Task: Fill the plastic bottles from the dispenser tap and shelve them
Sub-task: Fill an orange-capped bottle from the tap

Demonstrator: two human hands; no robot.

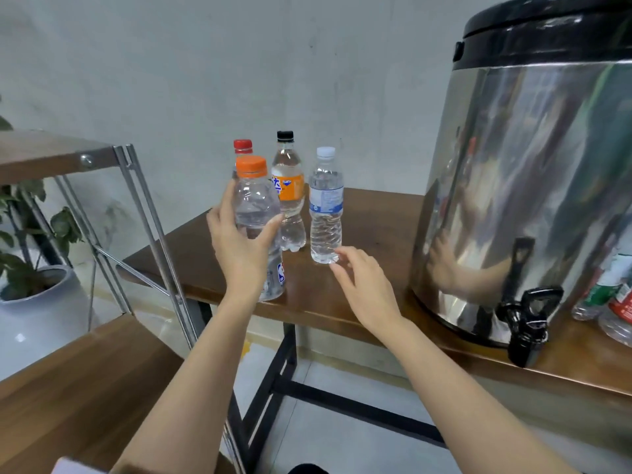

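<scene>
It was judged that the 3 neighbouring bottles (pixel 290 203) could be toppled if the orange-capped bottle (pixel 253 200) were swung carelessly from the cluster at frame centre. That bottle was clasped around its middle by the left hand (pixel 239 244); the right hand (pixel 362 285), fingers spread and empty, was held just beside the base of the white-capped bottle (pixel 326 213).

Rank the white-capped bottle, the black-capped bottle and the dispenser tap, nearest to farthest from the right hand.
1. white-capped bottle, just ahead of the right hand.
2. black-capped bottle, farther back and left.
3. dispenser tap, well off to the right.
</scene>
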